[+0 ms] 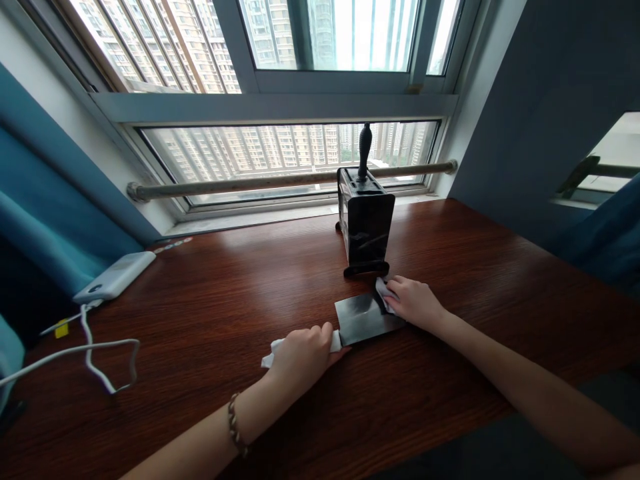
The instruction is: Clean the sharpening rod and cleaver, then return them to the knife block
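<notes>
A cleaver with a wide dark blade lies flat on the wooden table. My left hand is closed around its white handle, which sticks out on both sides of my fist. My right hand presses a small white cloth against the far right corner of the blade, fingers curled over the cloth. Just behind the blade stands a black knife block with one black handle poking up from its top.
A white power bank lies at the table's left with a white cable looping toward the front edge. A metal rail runs along the window behind the table. A blue curtain hangs at the left.
</notes>
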Motion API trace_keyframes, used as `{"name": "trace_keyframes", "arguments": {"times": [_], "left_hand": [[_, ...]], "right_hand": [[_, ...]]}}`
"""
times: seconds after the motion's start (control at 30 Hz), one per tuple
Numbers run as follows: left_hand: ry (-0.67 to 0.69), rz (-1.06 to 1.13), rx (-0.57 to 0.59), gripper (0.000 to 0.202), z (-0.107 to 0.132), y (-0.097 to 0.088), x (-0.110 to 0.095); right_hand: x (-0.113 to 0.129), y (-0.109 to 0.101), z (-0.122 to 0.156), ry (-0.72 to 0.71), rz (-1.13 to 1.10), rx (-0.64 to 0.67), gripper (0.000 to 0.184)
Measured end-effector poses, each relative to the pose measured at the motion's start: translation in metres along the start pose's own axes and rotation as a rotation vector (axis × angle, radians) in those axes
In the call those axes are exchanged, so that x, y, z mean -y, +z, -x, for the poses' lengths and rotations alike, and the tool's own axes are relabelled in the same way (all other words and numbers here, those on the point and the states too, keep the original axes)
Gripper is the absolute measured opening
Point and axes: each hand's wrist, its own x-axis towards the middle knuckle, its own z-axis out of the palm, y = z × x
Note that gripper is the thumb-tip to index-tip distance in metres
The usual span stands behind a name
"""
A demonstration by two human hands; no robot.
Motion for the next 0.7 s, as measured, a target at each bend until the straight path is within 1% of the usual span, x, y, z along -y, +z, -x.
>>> {"name": "trace_keyframes", "arguments": {"times": [0.07, 0.17, 0.2, 0.27, 0.33, 0.43, 0.53, 0.7], "left_hand": [[0.002, -0.007, -0.004, 0.040, 0.000, 0.001, 0.000], [0.017, -0.023, -0.015, 0.038, 0.000, 0.002, 0.001], [0.023, -0.028, -0.013, 0.037, 0.001, 0.002, 0.001], [0.033, -0.037, -0.003, 0.037, 0.001, 0.002, 0.001], [0.039, -0.045, 0.000, 0.038, 0.001, 0.002, 0.001], [0.033, -0.038, -0.018, 0.040, 0.001, 0.003, 0.002], [0.022, -0.018, -0.031, 0.039, 0.001, 0.004, 0.002], [0.024, -0.017, -0.037, 0.039, 0.000, 0.004, 0.002]], "right_hand": [[0.007, 0.001, 0.002, -0.165, -0.170, 0.024, 0.012], [0.018, 0.000, 0.006, -0.431, -0.504, 0.114, 0.010], [0.021, -0.001, 0.007, -0.493, -0.598, 0.145, 0.012], [0.024, -0.002, 0.007, -0.555, -0.728, 0.196, 0.013], [0.023, -0.003, 0.005, -0.564, -0.795, 0.248, 0.012], [0.011, -0.006, 0.001, -0.526, -0.819, 0.361, 0.011], [-0.006, -0.009, -0.003, -0.426, -0.742, 0.462, 0.011], [-0.030, -0.014, -0.004, -0.255, -0.538, 0.572, 0.010]]}}
